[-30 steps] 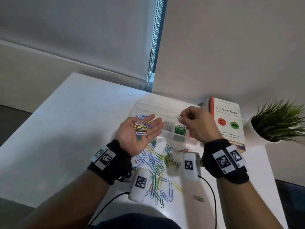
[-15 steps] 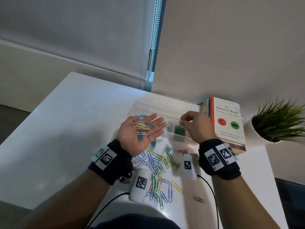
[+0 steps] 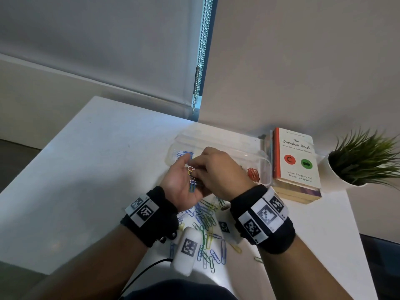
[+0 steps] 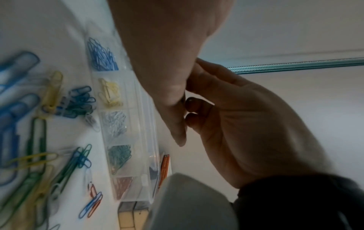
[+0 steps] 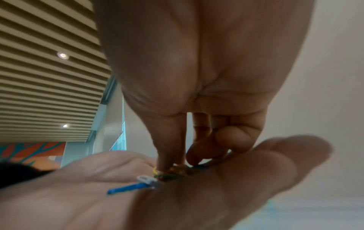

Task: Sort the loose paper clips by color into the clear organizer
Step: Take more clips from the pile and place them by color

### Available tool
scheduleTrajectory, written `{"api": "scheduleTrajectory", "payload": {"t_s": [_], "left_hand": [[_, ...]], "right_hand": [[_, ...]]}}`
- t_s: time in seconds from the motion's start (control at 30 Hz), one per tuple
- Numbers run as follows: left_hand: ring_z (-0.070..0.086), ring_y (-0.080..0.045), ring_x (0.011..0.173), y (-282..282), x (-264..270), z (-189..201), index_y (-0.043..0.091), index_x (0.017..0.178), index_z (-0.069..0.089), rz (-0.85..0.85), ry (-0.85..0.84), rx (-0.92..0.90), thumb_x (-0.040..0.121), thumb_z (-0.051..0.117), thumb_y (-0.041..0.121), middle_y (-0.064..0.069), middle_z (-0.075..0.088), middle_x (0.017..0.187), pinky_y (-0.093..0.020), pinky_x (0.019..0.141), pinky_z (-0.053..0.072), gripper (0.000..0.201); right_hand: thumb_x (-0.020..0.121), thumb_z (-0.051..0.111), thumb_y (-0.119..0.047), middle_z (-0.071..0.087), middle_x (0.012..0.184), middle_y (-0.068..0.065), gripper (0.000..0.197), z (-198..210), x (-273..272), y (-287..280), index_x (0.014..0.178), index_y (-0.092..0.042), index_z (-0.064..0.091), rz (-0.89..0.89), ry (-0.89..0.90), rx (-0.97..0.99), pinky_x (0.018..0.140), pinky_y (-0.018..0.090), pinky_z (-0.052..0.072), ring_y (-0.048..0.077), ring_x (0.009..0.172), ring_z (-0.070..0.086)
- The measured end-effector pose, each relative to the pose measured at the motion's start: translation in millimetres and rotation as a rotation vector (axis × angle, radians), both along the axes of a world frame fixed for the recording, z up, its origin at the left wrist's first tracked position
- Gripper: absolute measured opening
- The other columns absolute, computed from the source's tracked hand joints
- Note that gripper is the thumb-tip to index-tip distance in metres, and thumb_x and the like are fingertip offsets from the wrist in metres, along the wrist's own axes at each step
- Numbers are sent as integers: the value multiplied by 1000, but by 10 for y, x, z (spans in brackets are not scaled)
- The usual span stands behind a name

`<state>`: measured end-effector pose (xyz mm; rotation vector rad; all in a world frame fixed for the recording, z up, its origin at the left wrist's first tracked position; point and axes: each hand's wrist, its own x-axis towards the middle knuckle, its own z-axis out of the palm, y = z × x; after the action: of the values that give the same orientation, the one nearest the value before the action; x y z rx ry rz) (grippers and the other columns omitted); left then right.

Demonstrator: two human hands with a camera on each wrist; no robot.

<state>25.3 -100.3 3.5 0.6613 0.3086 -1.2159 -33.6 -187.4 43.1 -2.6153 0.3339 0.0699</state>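
My left hand (image 3: 184,182) lies palm up in front of the clear organizer (image 3: 266,163), carrying a few paper clips (image 3: 191,175) in blue, white and yellow. My right hand (image 3: 200,169) reaches over that palm. In the right wrist view its thumb and forefinger (image 5: 194,157) pinch among the clips (image 5: 146,179) on the palm; the colour of the pinched clip is hidden. The organizer (image 4: 151,155) holds blue (image 4: 102,57), yellow (image 4: 110,93), white (image 4: 114,123), green (image 4: 119,155) and red (image 4: 122,186) clips in separate compartments. Loose mixed clips (image 3: 206,226) lie on the white table under my wrists.
A stack of books (image 3: 296,163) stands right of the organizer, with a potted plant (image 3: 363,163) beyond it. A single clip (image 3: 258,259) lies apart at the front right. The table's left edge (image 3: 43,152) drops to the floor.
My right hand has left the organizer's green compartment and come back left onto my left palm. The left hand stayed palm up with its clips.
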Motion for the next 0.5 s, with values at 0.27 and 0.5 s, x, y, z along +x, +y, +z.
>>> {"api": "scheduleTrajectory", "payload": {"t_s": [0.27, 0.5], "left_hand": [[72, -29, 71, 34, -7, -1, 0, 97, 61, -102, -55, 9, 102, 25, 50, -18, 70, 76, -41, 64, 60, 62], [69, -39, 87, 41, 34, -29, -8, 104, 61, -137, -65, -16, 101, 27, 46, -26, 66, 99, -49, 90, 52, 64]], "right_hand": [[87, 62, -21, 54, 87, 0, 8, -8, 36, -65, 87, -18, 69, -71, 0, 66, 76, 33, 45, 19, 87, 56], [84, 63, -17, 65, 68, 0, 12, 24, 17, -214, 72, -19, 64, -325, -230, 513, 67, 35, 54, 21, 67, 66]]}}
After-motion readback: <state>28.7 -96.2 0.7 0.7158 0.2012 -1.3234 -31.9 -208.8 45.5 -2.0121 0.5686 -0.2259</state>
